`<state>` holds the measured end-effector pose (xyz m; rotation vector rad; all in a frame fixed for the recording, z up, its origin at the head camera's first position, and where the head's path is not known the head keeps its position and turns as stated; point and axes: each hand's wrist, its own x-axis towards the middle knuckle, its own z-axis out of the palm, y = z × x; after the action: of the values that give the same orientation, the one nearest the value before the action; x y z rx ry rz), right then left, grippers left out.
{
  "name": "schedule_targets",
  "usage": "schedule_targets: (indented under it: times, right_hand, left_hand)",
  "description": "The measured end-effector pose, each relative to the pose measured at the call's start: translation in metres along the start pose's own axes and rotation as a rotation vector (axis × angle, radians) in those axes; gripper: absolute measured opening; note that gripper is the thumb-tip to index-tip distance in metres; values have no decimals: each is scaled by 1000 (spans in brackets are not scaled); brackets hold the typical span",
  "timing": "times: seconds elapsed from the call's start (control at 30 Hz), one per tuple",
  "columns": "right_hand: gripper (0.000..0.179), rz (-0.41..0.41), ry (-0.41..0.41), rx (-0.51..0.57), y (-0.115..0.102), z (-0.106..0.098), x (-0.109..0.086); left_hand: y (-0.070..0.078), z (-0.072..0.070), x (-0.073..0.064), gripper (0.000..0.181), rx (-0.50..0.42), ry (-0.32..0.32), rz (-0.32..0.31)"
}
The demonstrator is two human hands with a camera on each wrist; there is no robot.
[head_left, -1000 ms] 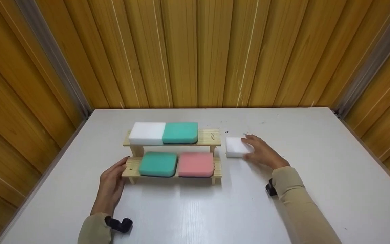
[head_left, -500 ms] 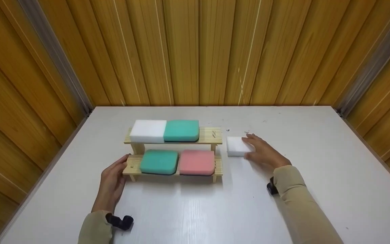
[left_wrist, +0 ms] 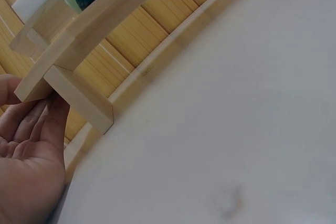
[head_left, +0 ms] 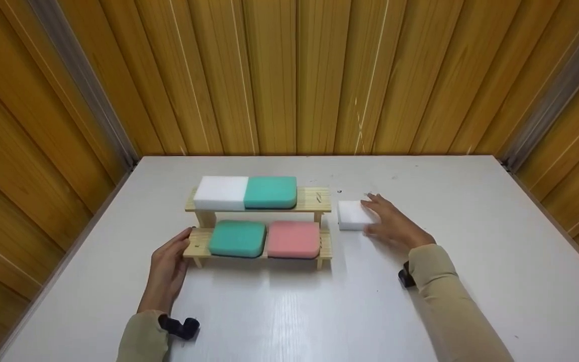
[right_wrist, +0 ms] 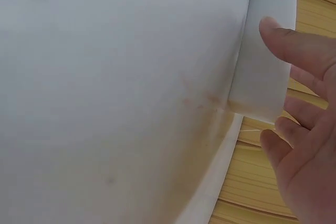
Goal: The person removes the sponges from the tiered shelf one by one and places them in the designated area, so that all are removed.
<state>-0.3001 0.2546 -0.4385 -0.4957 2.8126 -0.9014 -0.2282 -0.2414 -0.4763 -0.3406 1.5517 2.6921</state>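
Two tiers of a small wooden shelf stand (head_left: pixel 313 200) hold block-shaped sponges. A white sponge (head_left: pixel 221 192) and a green sponge (head_left: pixel 271 191) sit side by side on the upper tier. On the lower tier lie another green sponge (head_left: pixel 237 238) and a pink sponge (head_left: pixel 293 239). My left hand (head_left: pixel 166 269) pinches the left end of the lower tier, thumb above the board and fingers beneath it in the left wrist view. Right of the stand, a loose white sponge (head_left: pixel 354 215) rests on the table. Around its right end my right hand (head_left: pixel 395 225) has fingers and thumb spread.
The white table (head_left: pixel 279 311) ends at a wood-patterned wall (head_left: pixel 314 75) behind, with similar panels at left and right. Small dark marks dot the tabletop near the loose sponge. Each wrist carries a black camera mount.
The head view has shifted slightly, moving the scene up. My right hand's fingers have spread a little at the loose white sponge. My left hand keeps its hold on the stand.
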Motion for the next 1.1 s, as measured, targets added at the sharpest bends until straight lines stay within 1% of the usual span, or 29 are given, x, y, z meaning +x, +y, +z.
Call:
schedule_targets:
  times: [0.17, 0.27, 0.37, 0.5, 0.63, 0.73, 0.8, 0.93, 1.1]
  right_hand:
    - [71, -73, 20, -48, -5, -5, -1]
    - [70, -81, 24, -62, -10, -8, -1]
    - [69, -71, 24, -66, -15, -10, -2]
    - [67, -83, 35, -57, -20, -14, -3]
    - [64, -94, 44, -32, -25, -18, -5]
    - [63, -84, 49, -31, -31, -20, -6]
    - [62, -93, 58, -39, -35, -22, -5]
    - [60, -131, 87, -54, -43, -25, -4]
    - [59, -185, 123, -63, -53, -29, -3]
  left_hand:
    - [0, 1, 1, 48, 5, 25, -8]
    - [0, 2, 2, 48, 3, 46, -21]
    - [1, 2, 2, 47, -8, 55, -31]
    - [1, 2, 2, 48, -17, 52, -38]
    - [1, 2, 1, 48, -3, 45, -33]
    - [1, 2, 1, 49, 10, 36, -26]
    - [0, 1, 1, 49, 6, 35, -21]
    - [0, 1, 1, 49, 9, 35, -10]
    - [0, 2, 1, 48, 6, 47, -13]
